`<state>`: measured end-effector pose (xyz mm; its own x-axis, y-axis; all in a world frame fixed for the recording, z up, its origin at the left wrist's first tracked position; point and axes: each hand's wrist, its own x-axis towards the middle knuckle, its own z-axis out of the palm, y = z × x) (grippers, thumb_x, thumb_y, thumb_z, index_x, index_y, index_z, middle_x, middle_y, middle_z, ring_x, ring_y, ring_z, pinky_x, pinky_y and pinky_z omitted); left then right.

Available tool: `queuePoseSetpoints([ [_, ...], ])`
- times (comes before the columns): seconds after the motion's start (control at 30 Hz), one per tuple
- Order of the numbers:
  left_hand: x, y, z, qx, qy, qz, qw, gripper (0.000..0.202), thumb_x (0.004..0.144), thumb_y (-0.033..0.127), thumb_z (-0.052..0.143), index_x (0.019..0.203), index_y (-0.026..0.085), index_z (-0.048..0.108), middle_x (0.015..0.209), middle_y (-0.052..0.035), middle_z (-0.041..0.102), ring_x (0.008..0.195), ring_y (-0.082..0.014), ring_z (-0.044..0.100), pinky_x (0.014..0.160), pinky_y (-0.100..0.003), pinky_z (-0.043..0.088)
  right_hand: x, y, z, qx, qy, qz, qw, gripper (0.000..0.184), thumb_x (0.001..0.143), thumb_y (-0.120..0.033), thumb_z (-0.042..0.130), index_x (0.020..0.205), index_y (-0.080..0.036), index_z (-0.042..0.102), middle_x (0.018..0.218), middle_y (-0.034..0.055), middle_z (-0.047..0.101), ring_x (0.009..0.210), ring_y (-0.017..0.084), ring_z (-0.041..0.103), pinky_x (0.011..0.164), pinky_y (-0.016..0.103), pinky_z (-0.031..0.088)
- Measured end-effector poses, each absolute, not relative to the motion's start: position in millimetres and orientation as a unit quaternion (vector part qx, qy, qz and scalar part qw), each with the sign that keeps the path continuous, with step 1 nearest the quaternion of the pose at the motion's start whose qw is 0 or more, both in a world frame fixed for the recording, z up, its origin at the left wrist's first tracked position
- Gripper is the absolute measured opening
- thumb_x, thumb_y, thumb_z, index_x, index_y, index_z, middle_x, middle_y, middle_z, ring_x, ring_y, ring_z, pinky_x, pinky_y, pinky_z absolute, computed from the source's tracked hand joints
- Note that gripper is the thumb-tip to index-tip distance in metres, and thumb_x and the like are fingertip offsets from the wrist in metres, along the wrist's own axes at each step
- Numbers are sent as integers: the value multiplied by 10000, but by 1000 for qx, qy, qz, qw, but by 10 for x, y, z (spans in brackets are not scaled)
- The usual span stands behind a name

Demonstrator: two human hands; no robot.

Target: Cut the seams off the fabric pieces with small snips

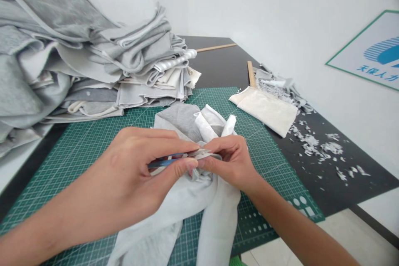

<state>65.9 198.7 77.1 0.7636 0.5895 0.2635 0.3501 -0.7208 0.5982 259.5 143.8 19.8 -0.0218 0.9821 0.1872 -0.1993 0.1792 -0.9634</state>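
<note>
My left hand [134, 174] is closed around a small blue-handled cutting tool [165, 161], its metal tip reaching toward the right. My right hand [229, 160] pinches a fold of a light grey fabric piece [199, 203] right at that tip. The fabric is bunched on the green cutting mat [93, 141], with a darker grey part and white rolled edges [215, 124] sticking up behind my fingers. Its lower end hangs toward me over the table's front edge.
A tall heap of grey and white fabric pieces [77, 58] fills the left and back of the dark table [224, 66]. A cream cloth piece [268, 108], wooden sticks [251, 74] and scattered fabric scraps [321, 145] lie to the right. A white wall with a poster [374, 50] stands beyond.
</note>
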Motion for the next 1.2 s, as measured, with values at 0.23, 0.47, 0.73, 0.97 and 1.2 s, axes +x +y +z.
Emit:
queuePoseSetpoints([
  [0.23, 632, 1996, 746, 908, 250, 224, 252, 274, 853, 309, 645, 1114, 391, 667, 922, 106, 728, 751, -93, 674, 425, -102, 464, 2599, 1448, 197, -387, -517, 507, 570, 55, 657, -157, 812, 674, -138, 764, 590, 33, 698, 500, 101, 558, 459, 202, 417],
  [0.47, 629, 2009, 763, 918, 259, 203, 220, 201, 854, 352, 639, 1041, 420, 669, 924, 137, 727, 756, -86, 674, 579, -122, 530, 2606, 1437, 170, -386, -510, 523, 564, 77, 670, -163, 813, 692, -110, 761, 565, 43, 670, 483, 98, 523, 445, 212, 378],
  [0.73, 545, 2171, 918, 923, 244, 208, 212, 283, 845, 330, 642, 1108, 433, 648, 947, 128, 732, 772, -113, 692, 513, -127, 503, 2599, 1439, 186, -396, -495, 531, 563, 152, 641, -219, 850, 673, -99, 763, 599, 79, 703, 537, 148, 600, 501, 251, 450],
  [0.97, 539, 2063, 979, 930, 257, 187, 187, 276, 827, 362, 675, 1095, 423, 658, 971, 119, 735, 810, -111, 695, 574, -122, 528, 2571, 1447, 165, -400, -517, 459, 601, 94, 641, -178, 840, 714, -148, 789, 624, 55, 738, 505, 127, 621, 477, 211, 471],
  [1.2, 558, 2005, 731, 916, 284, 240, 151, 288, 841, 404, 666, 1126, 435, 638, 1010, 106, 728, 931, -138, 666, 669, -168, 549, 2557, 1421, 161, -417, -532, 439, 592, 116, 634, -141, 834, 737, -183, 799, 664, 47, 757, 532, 133, 653, 489, 190, 488],
])
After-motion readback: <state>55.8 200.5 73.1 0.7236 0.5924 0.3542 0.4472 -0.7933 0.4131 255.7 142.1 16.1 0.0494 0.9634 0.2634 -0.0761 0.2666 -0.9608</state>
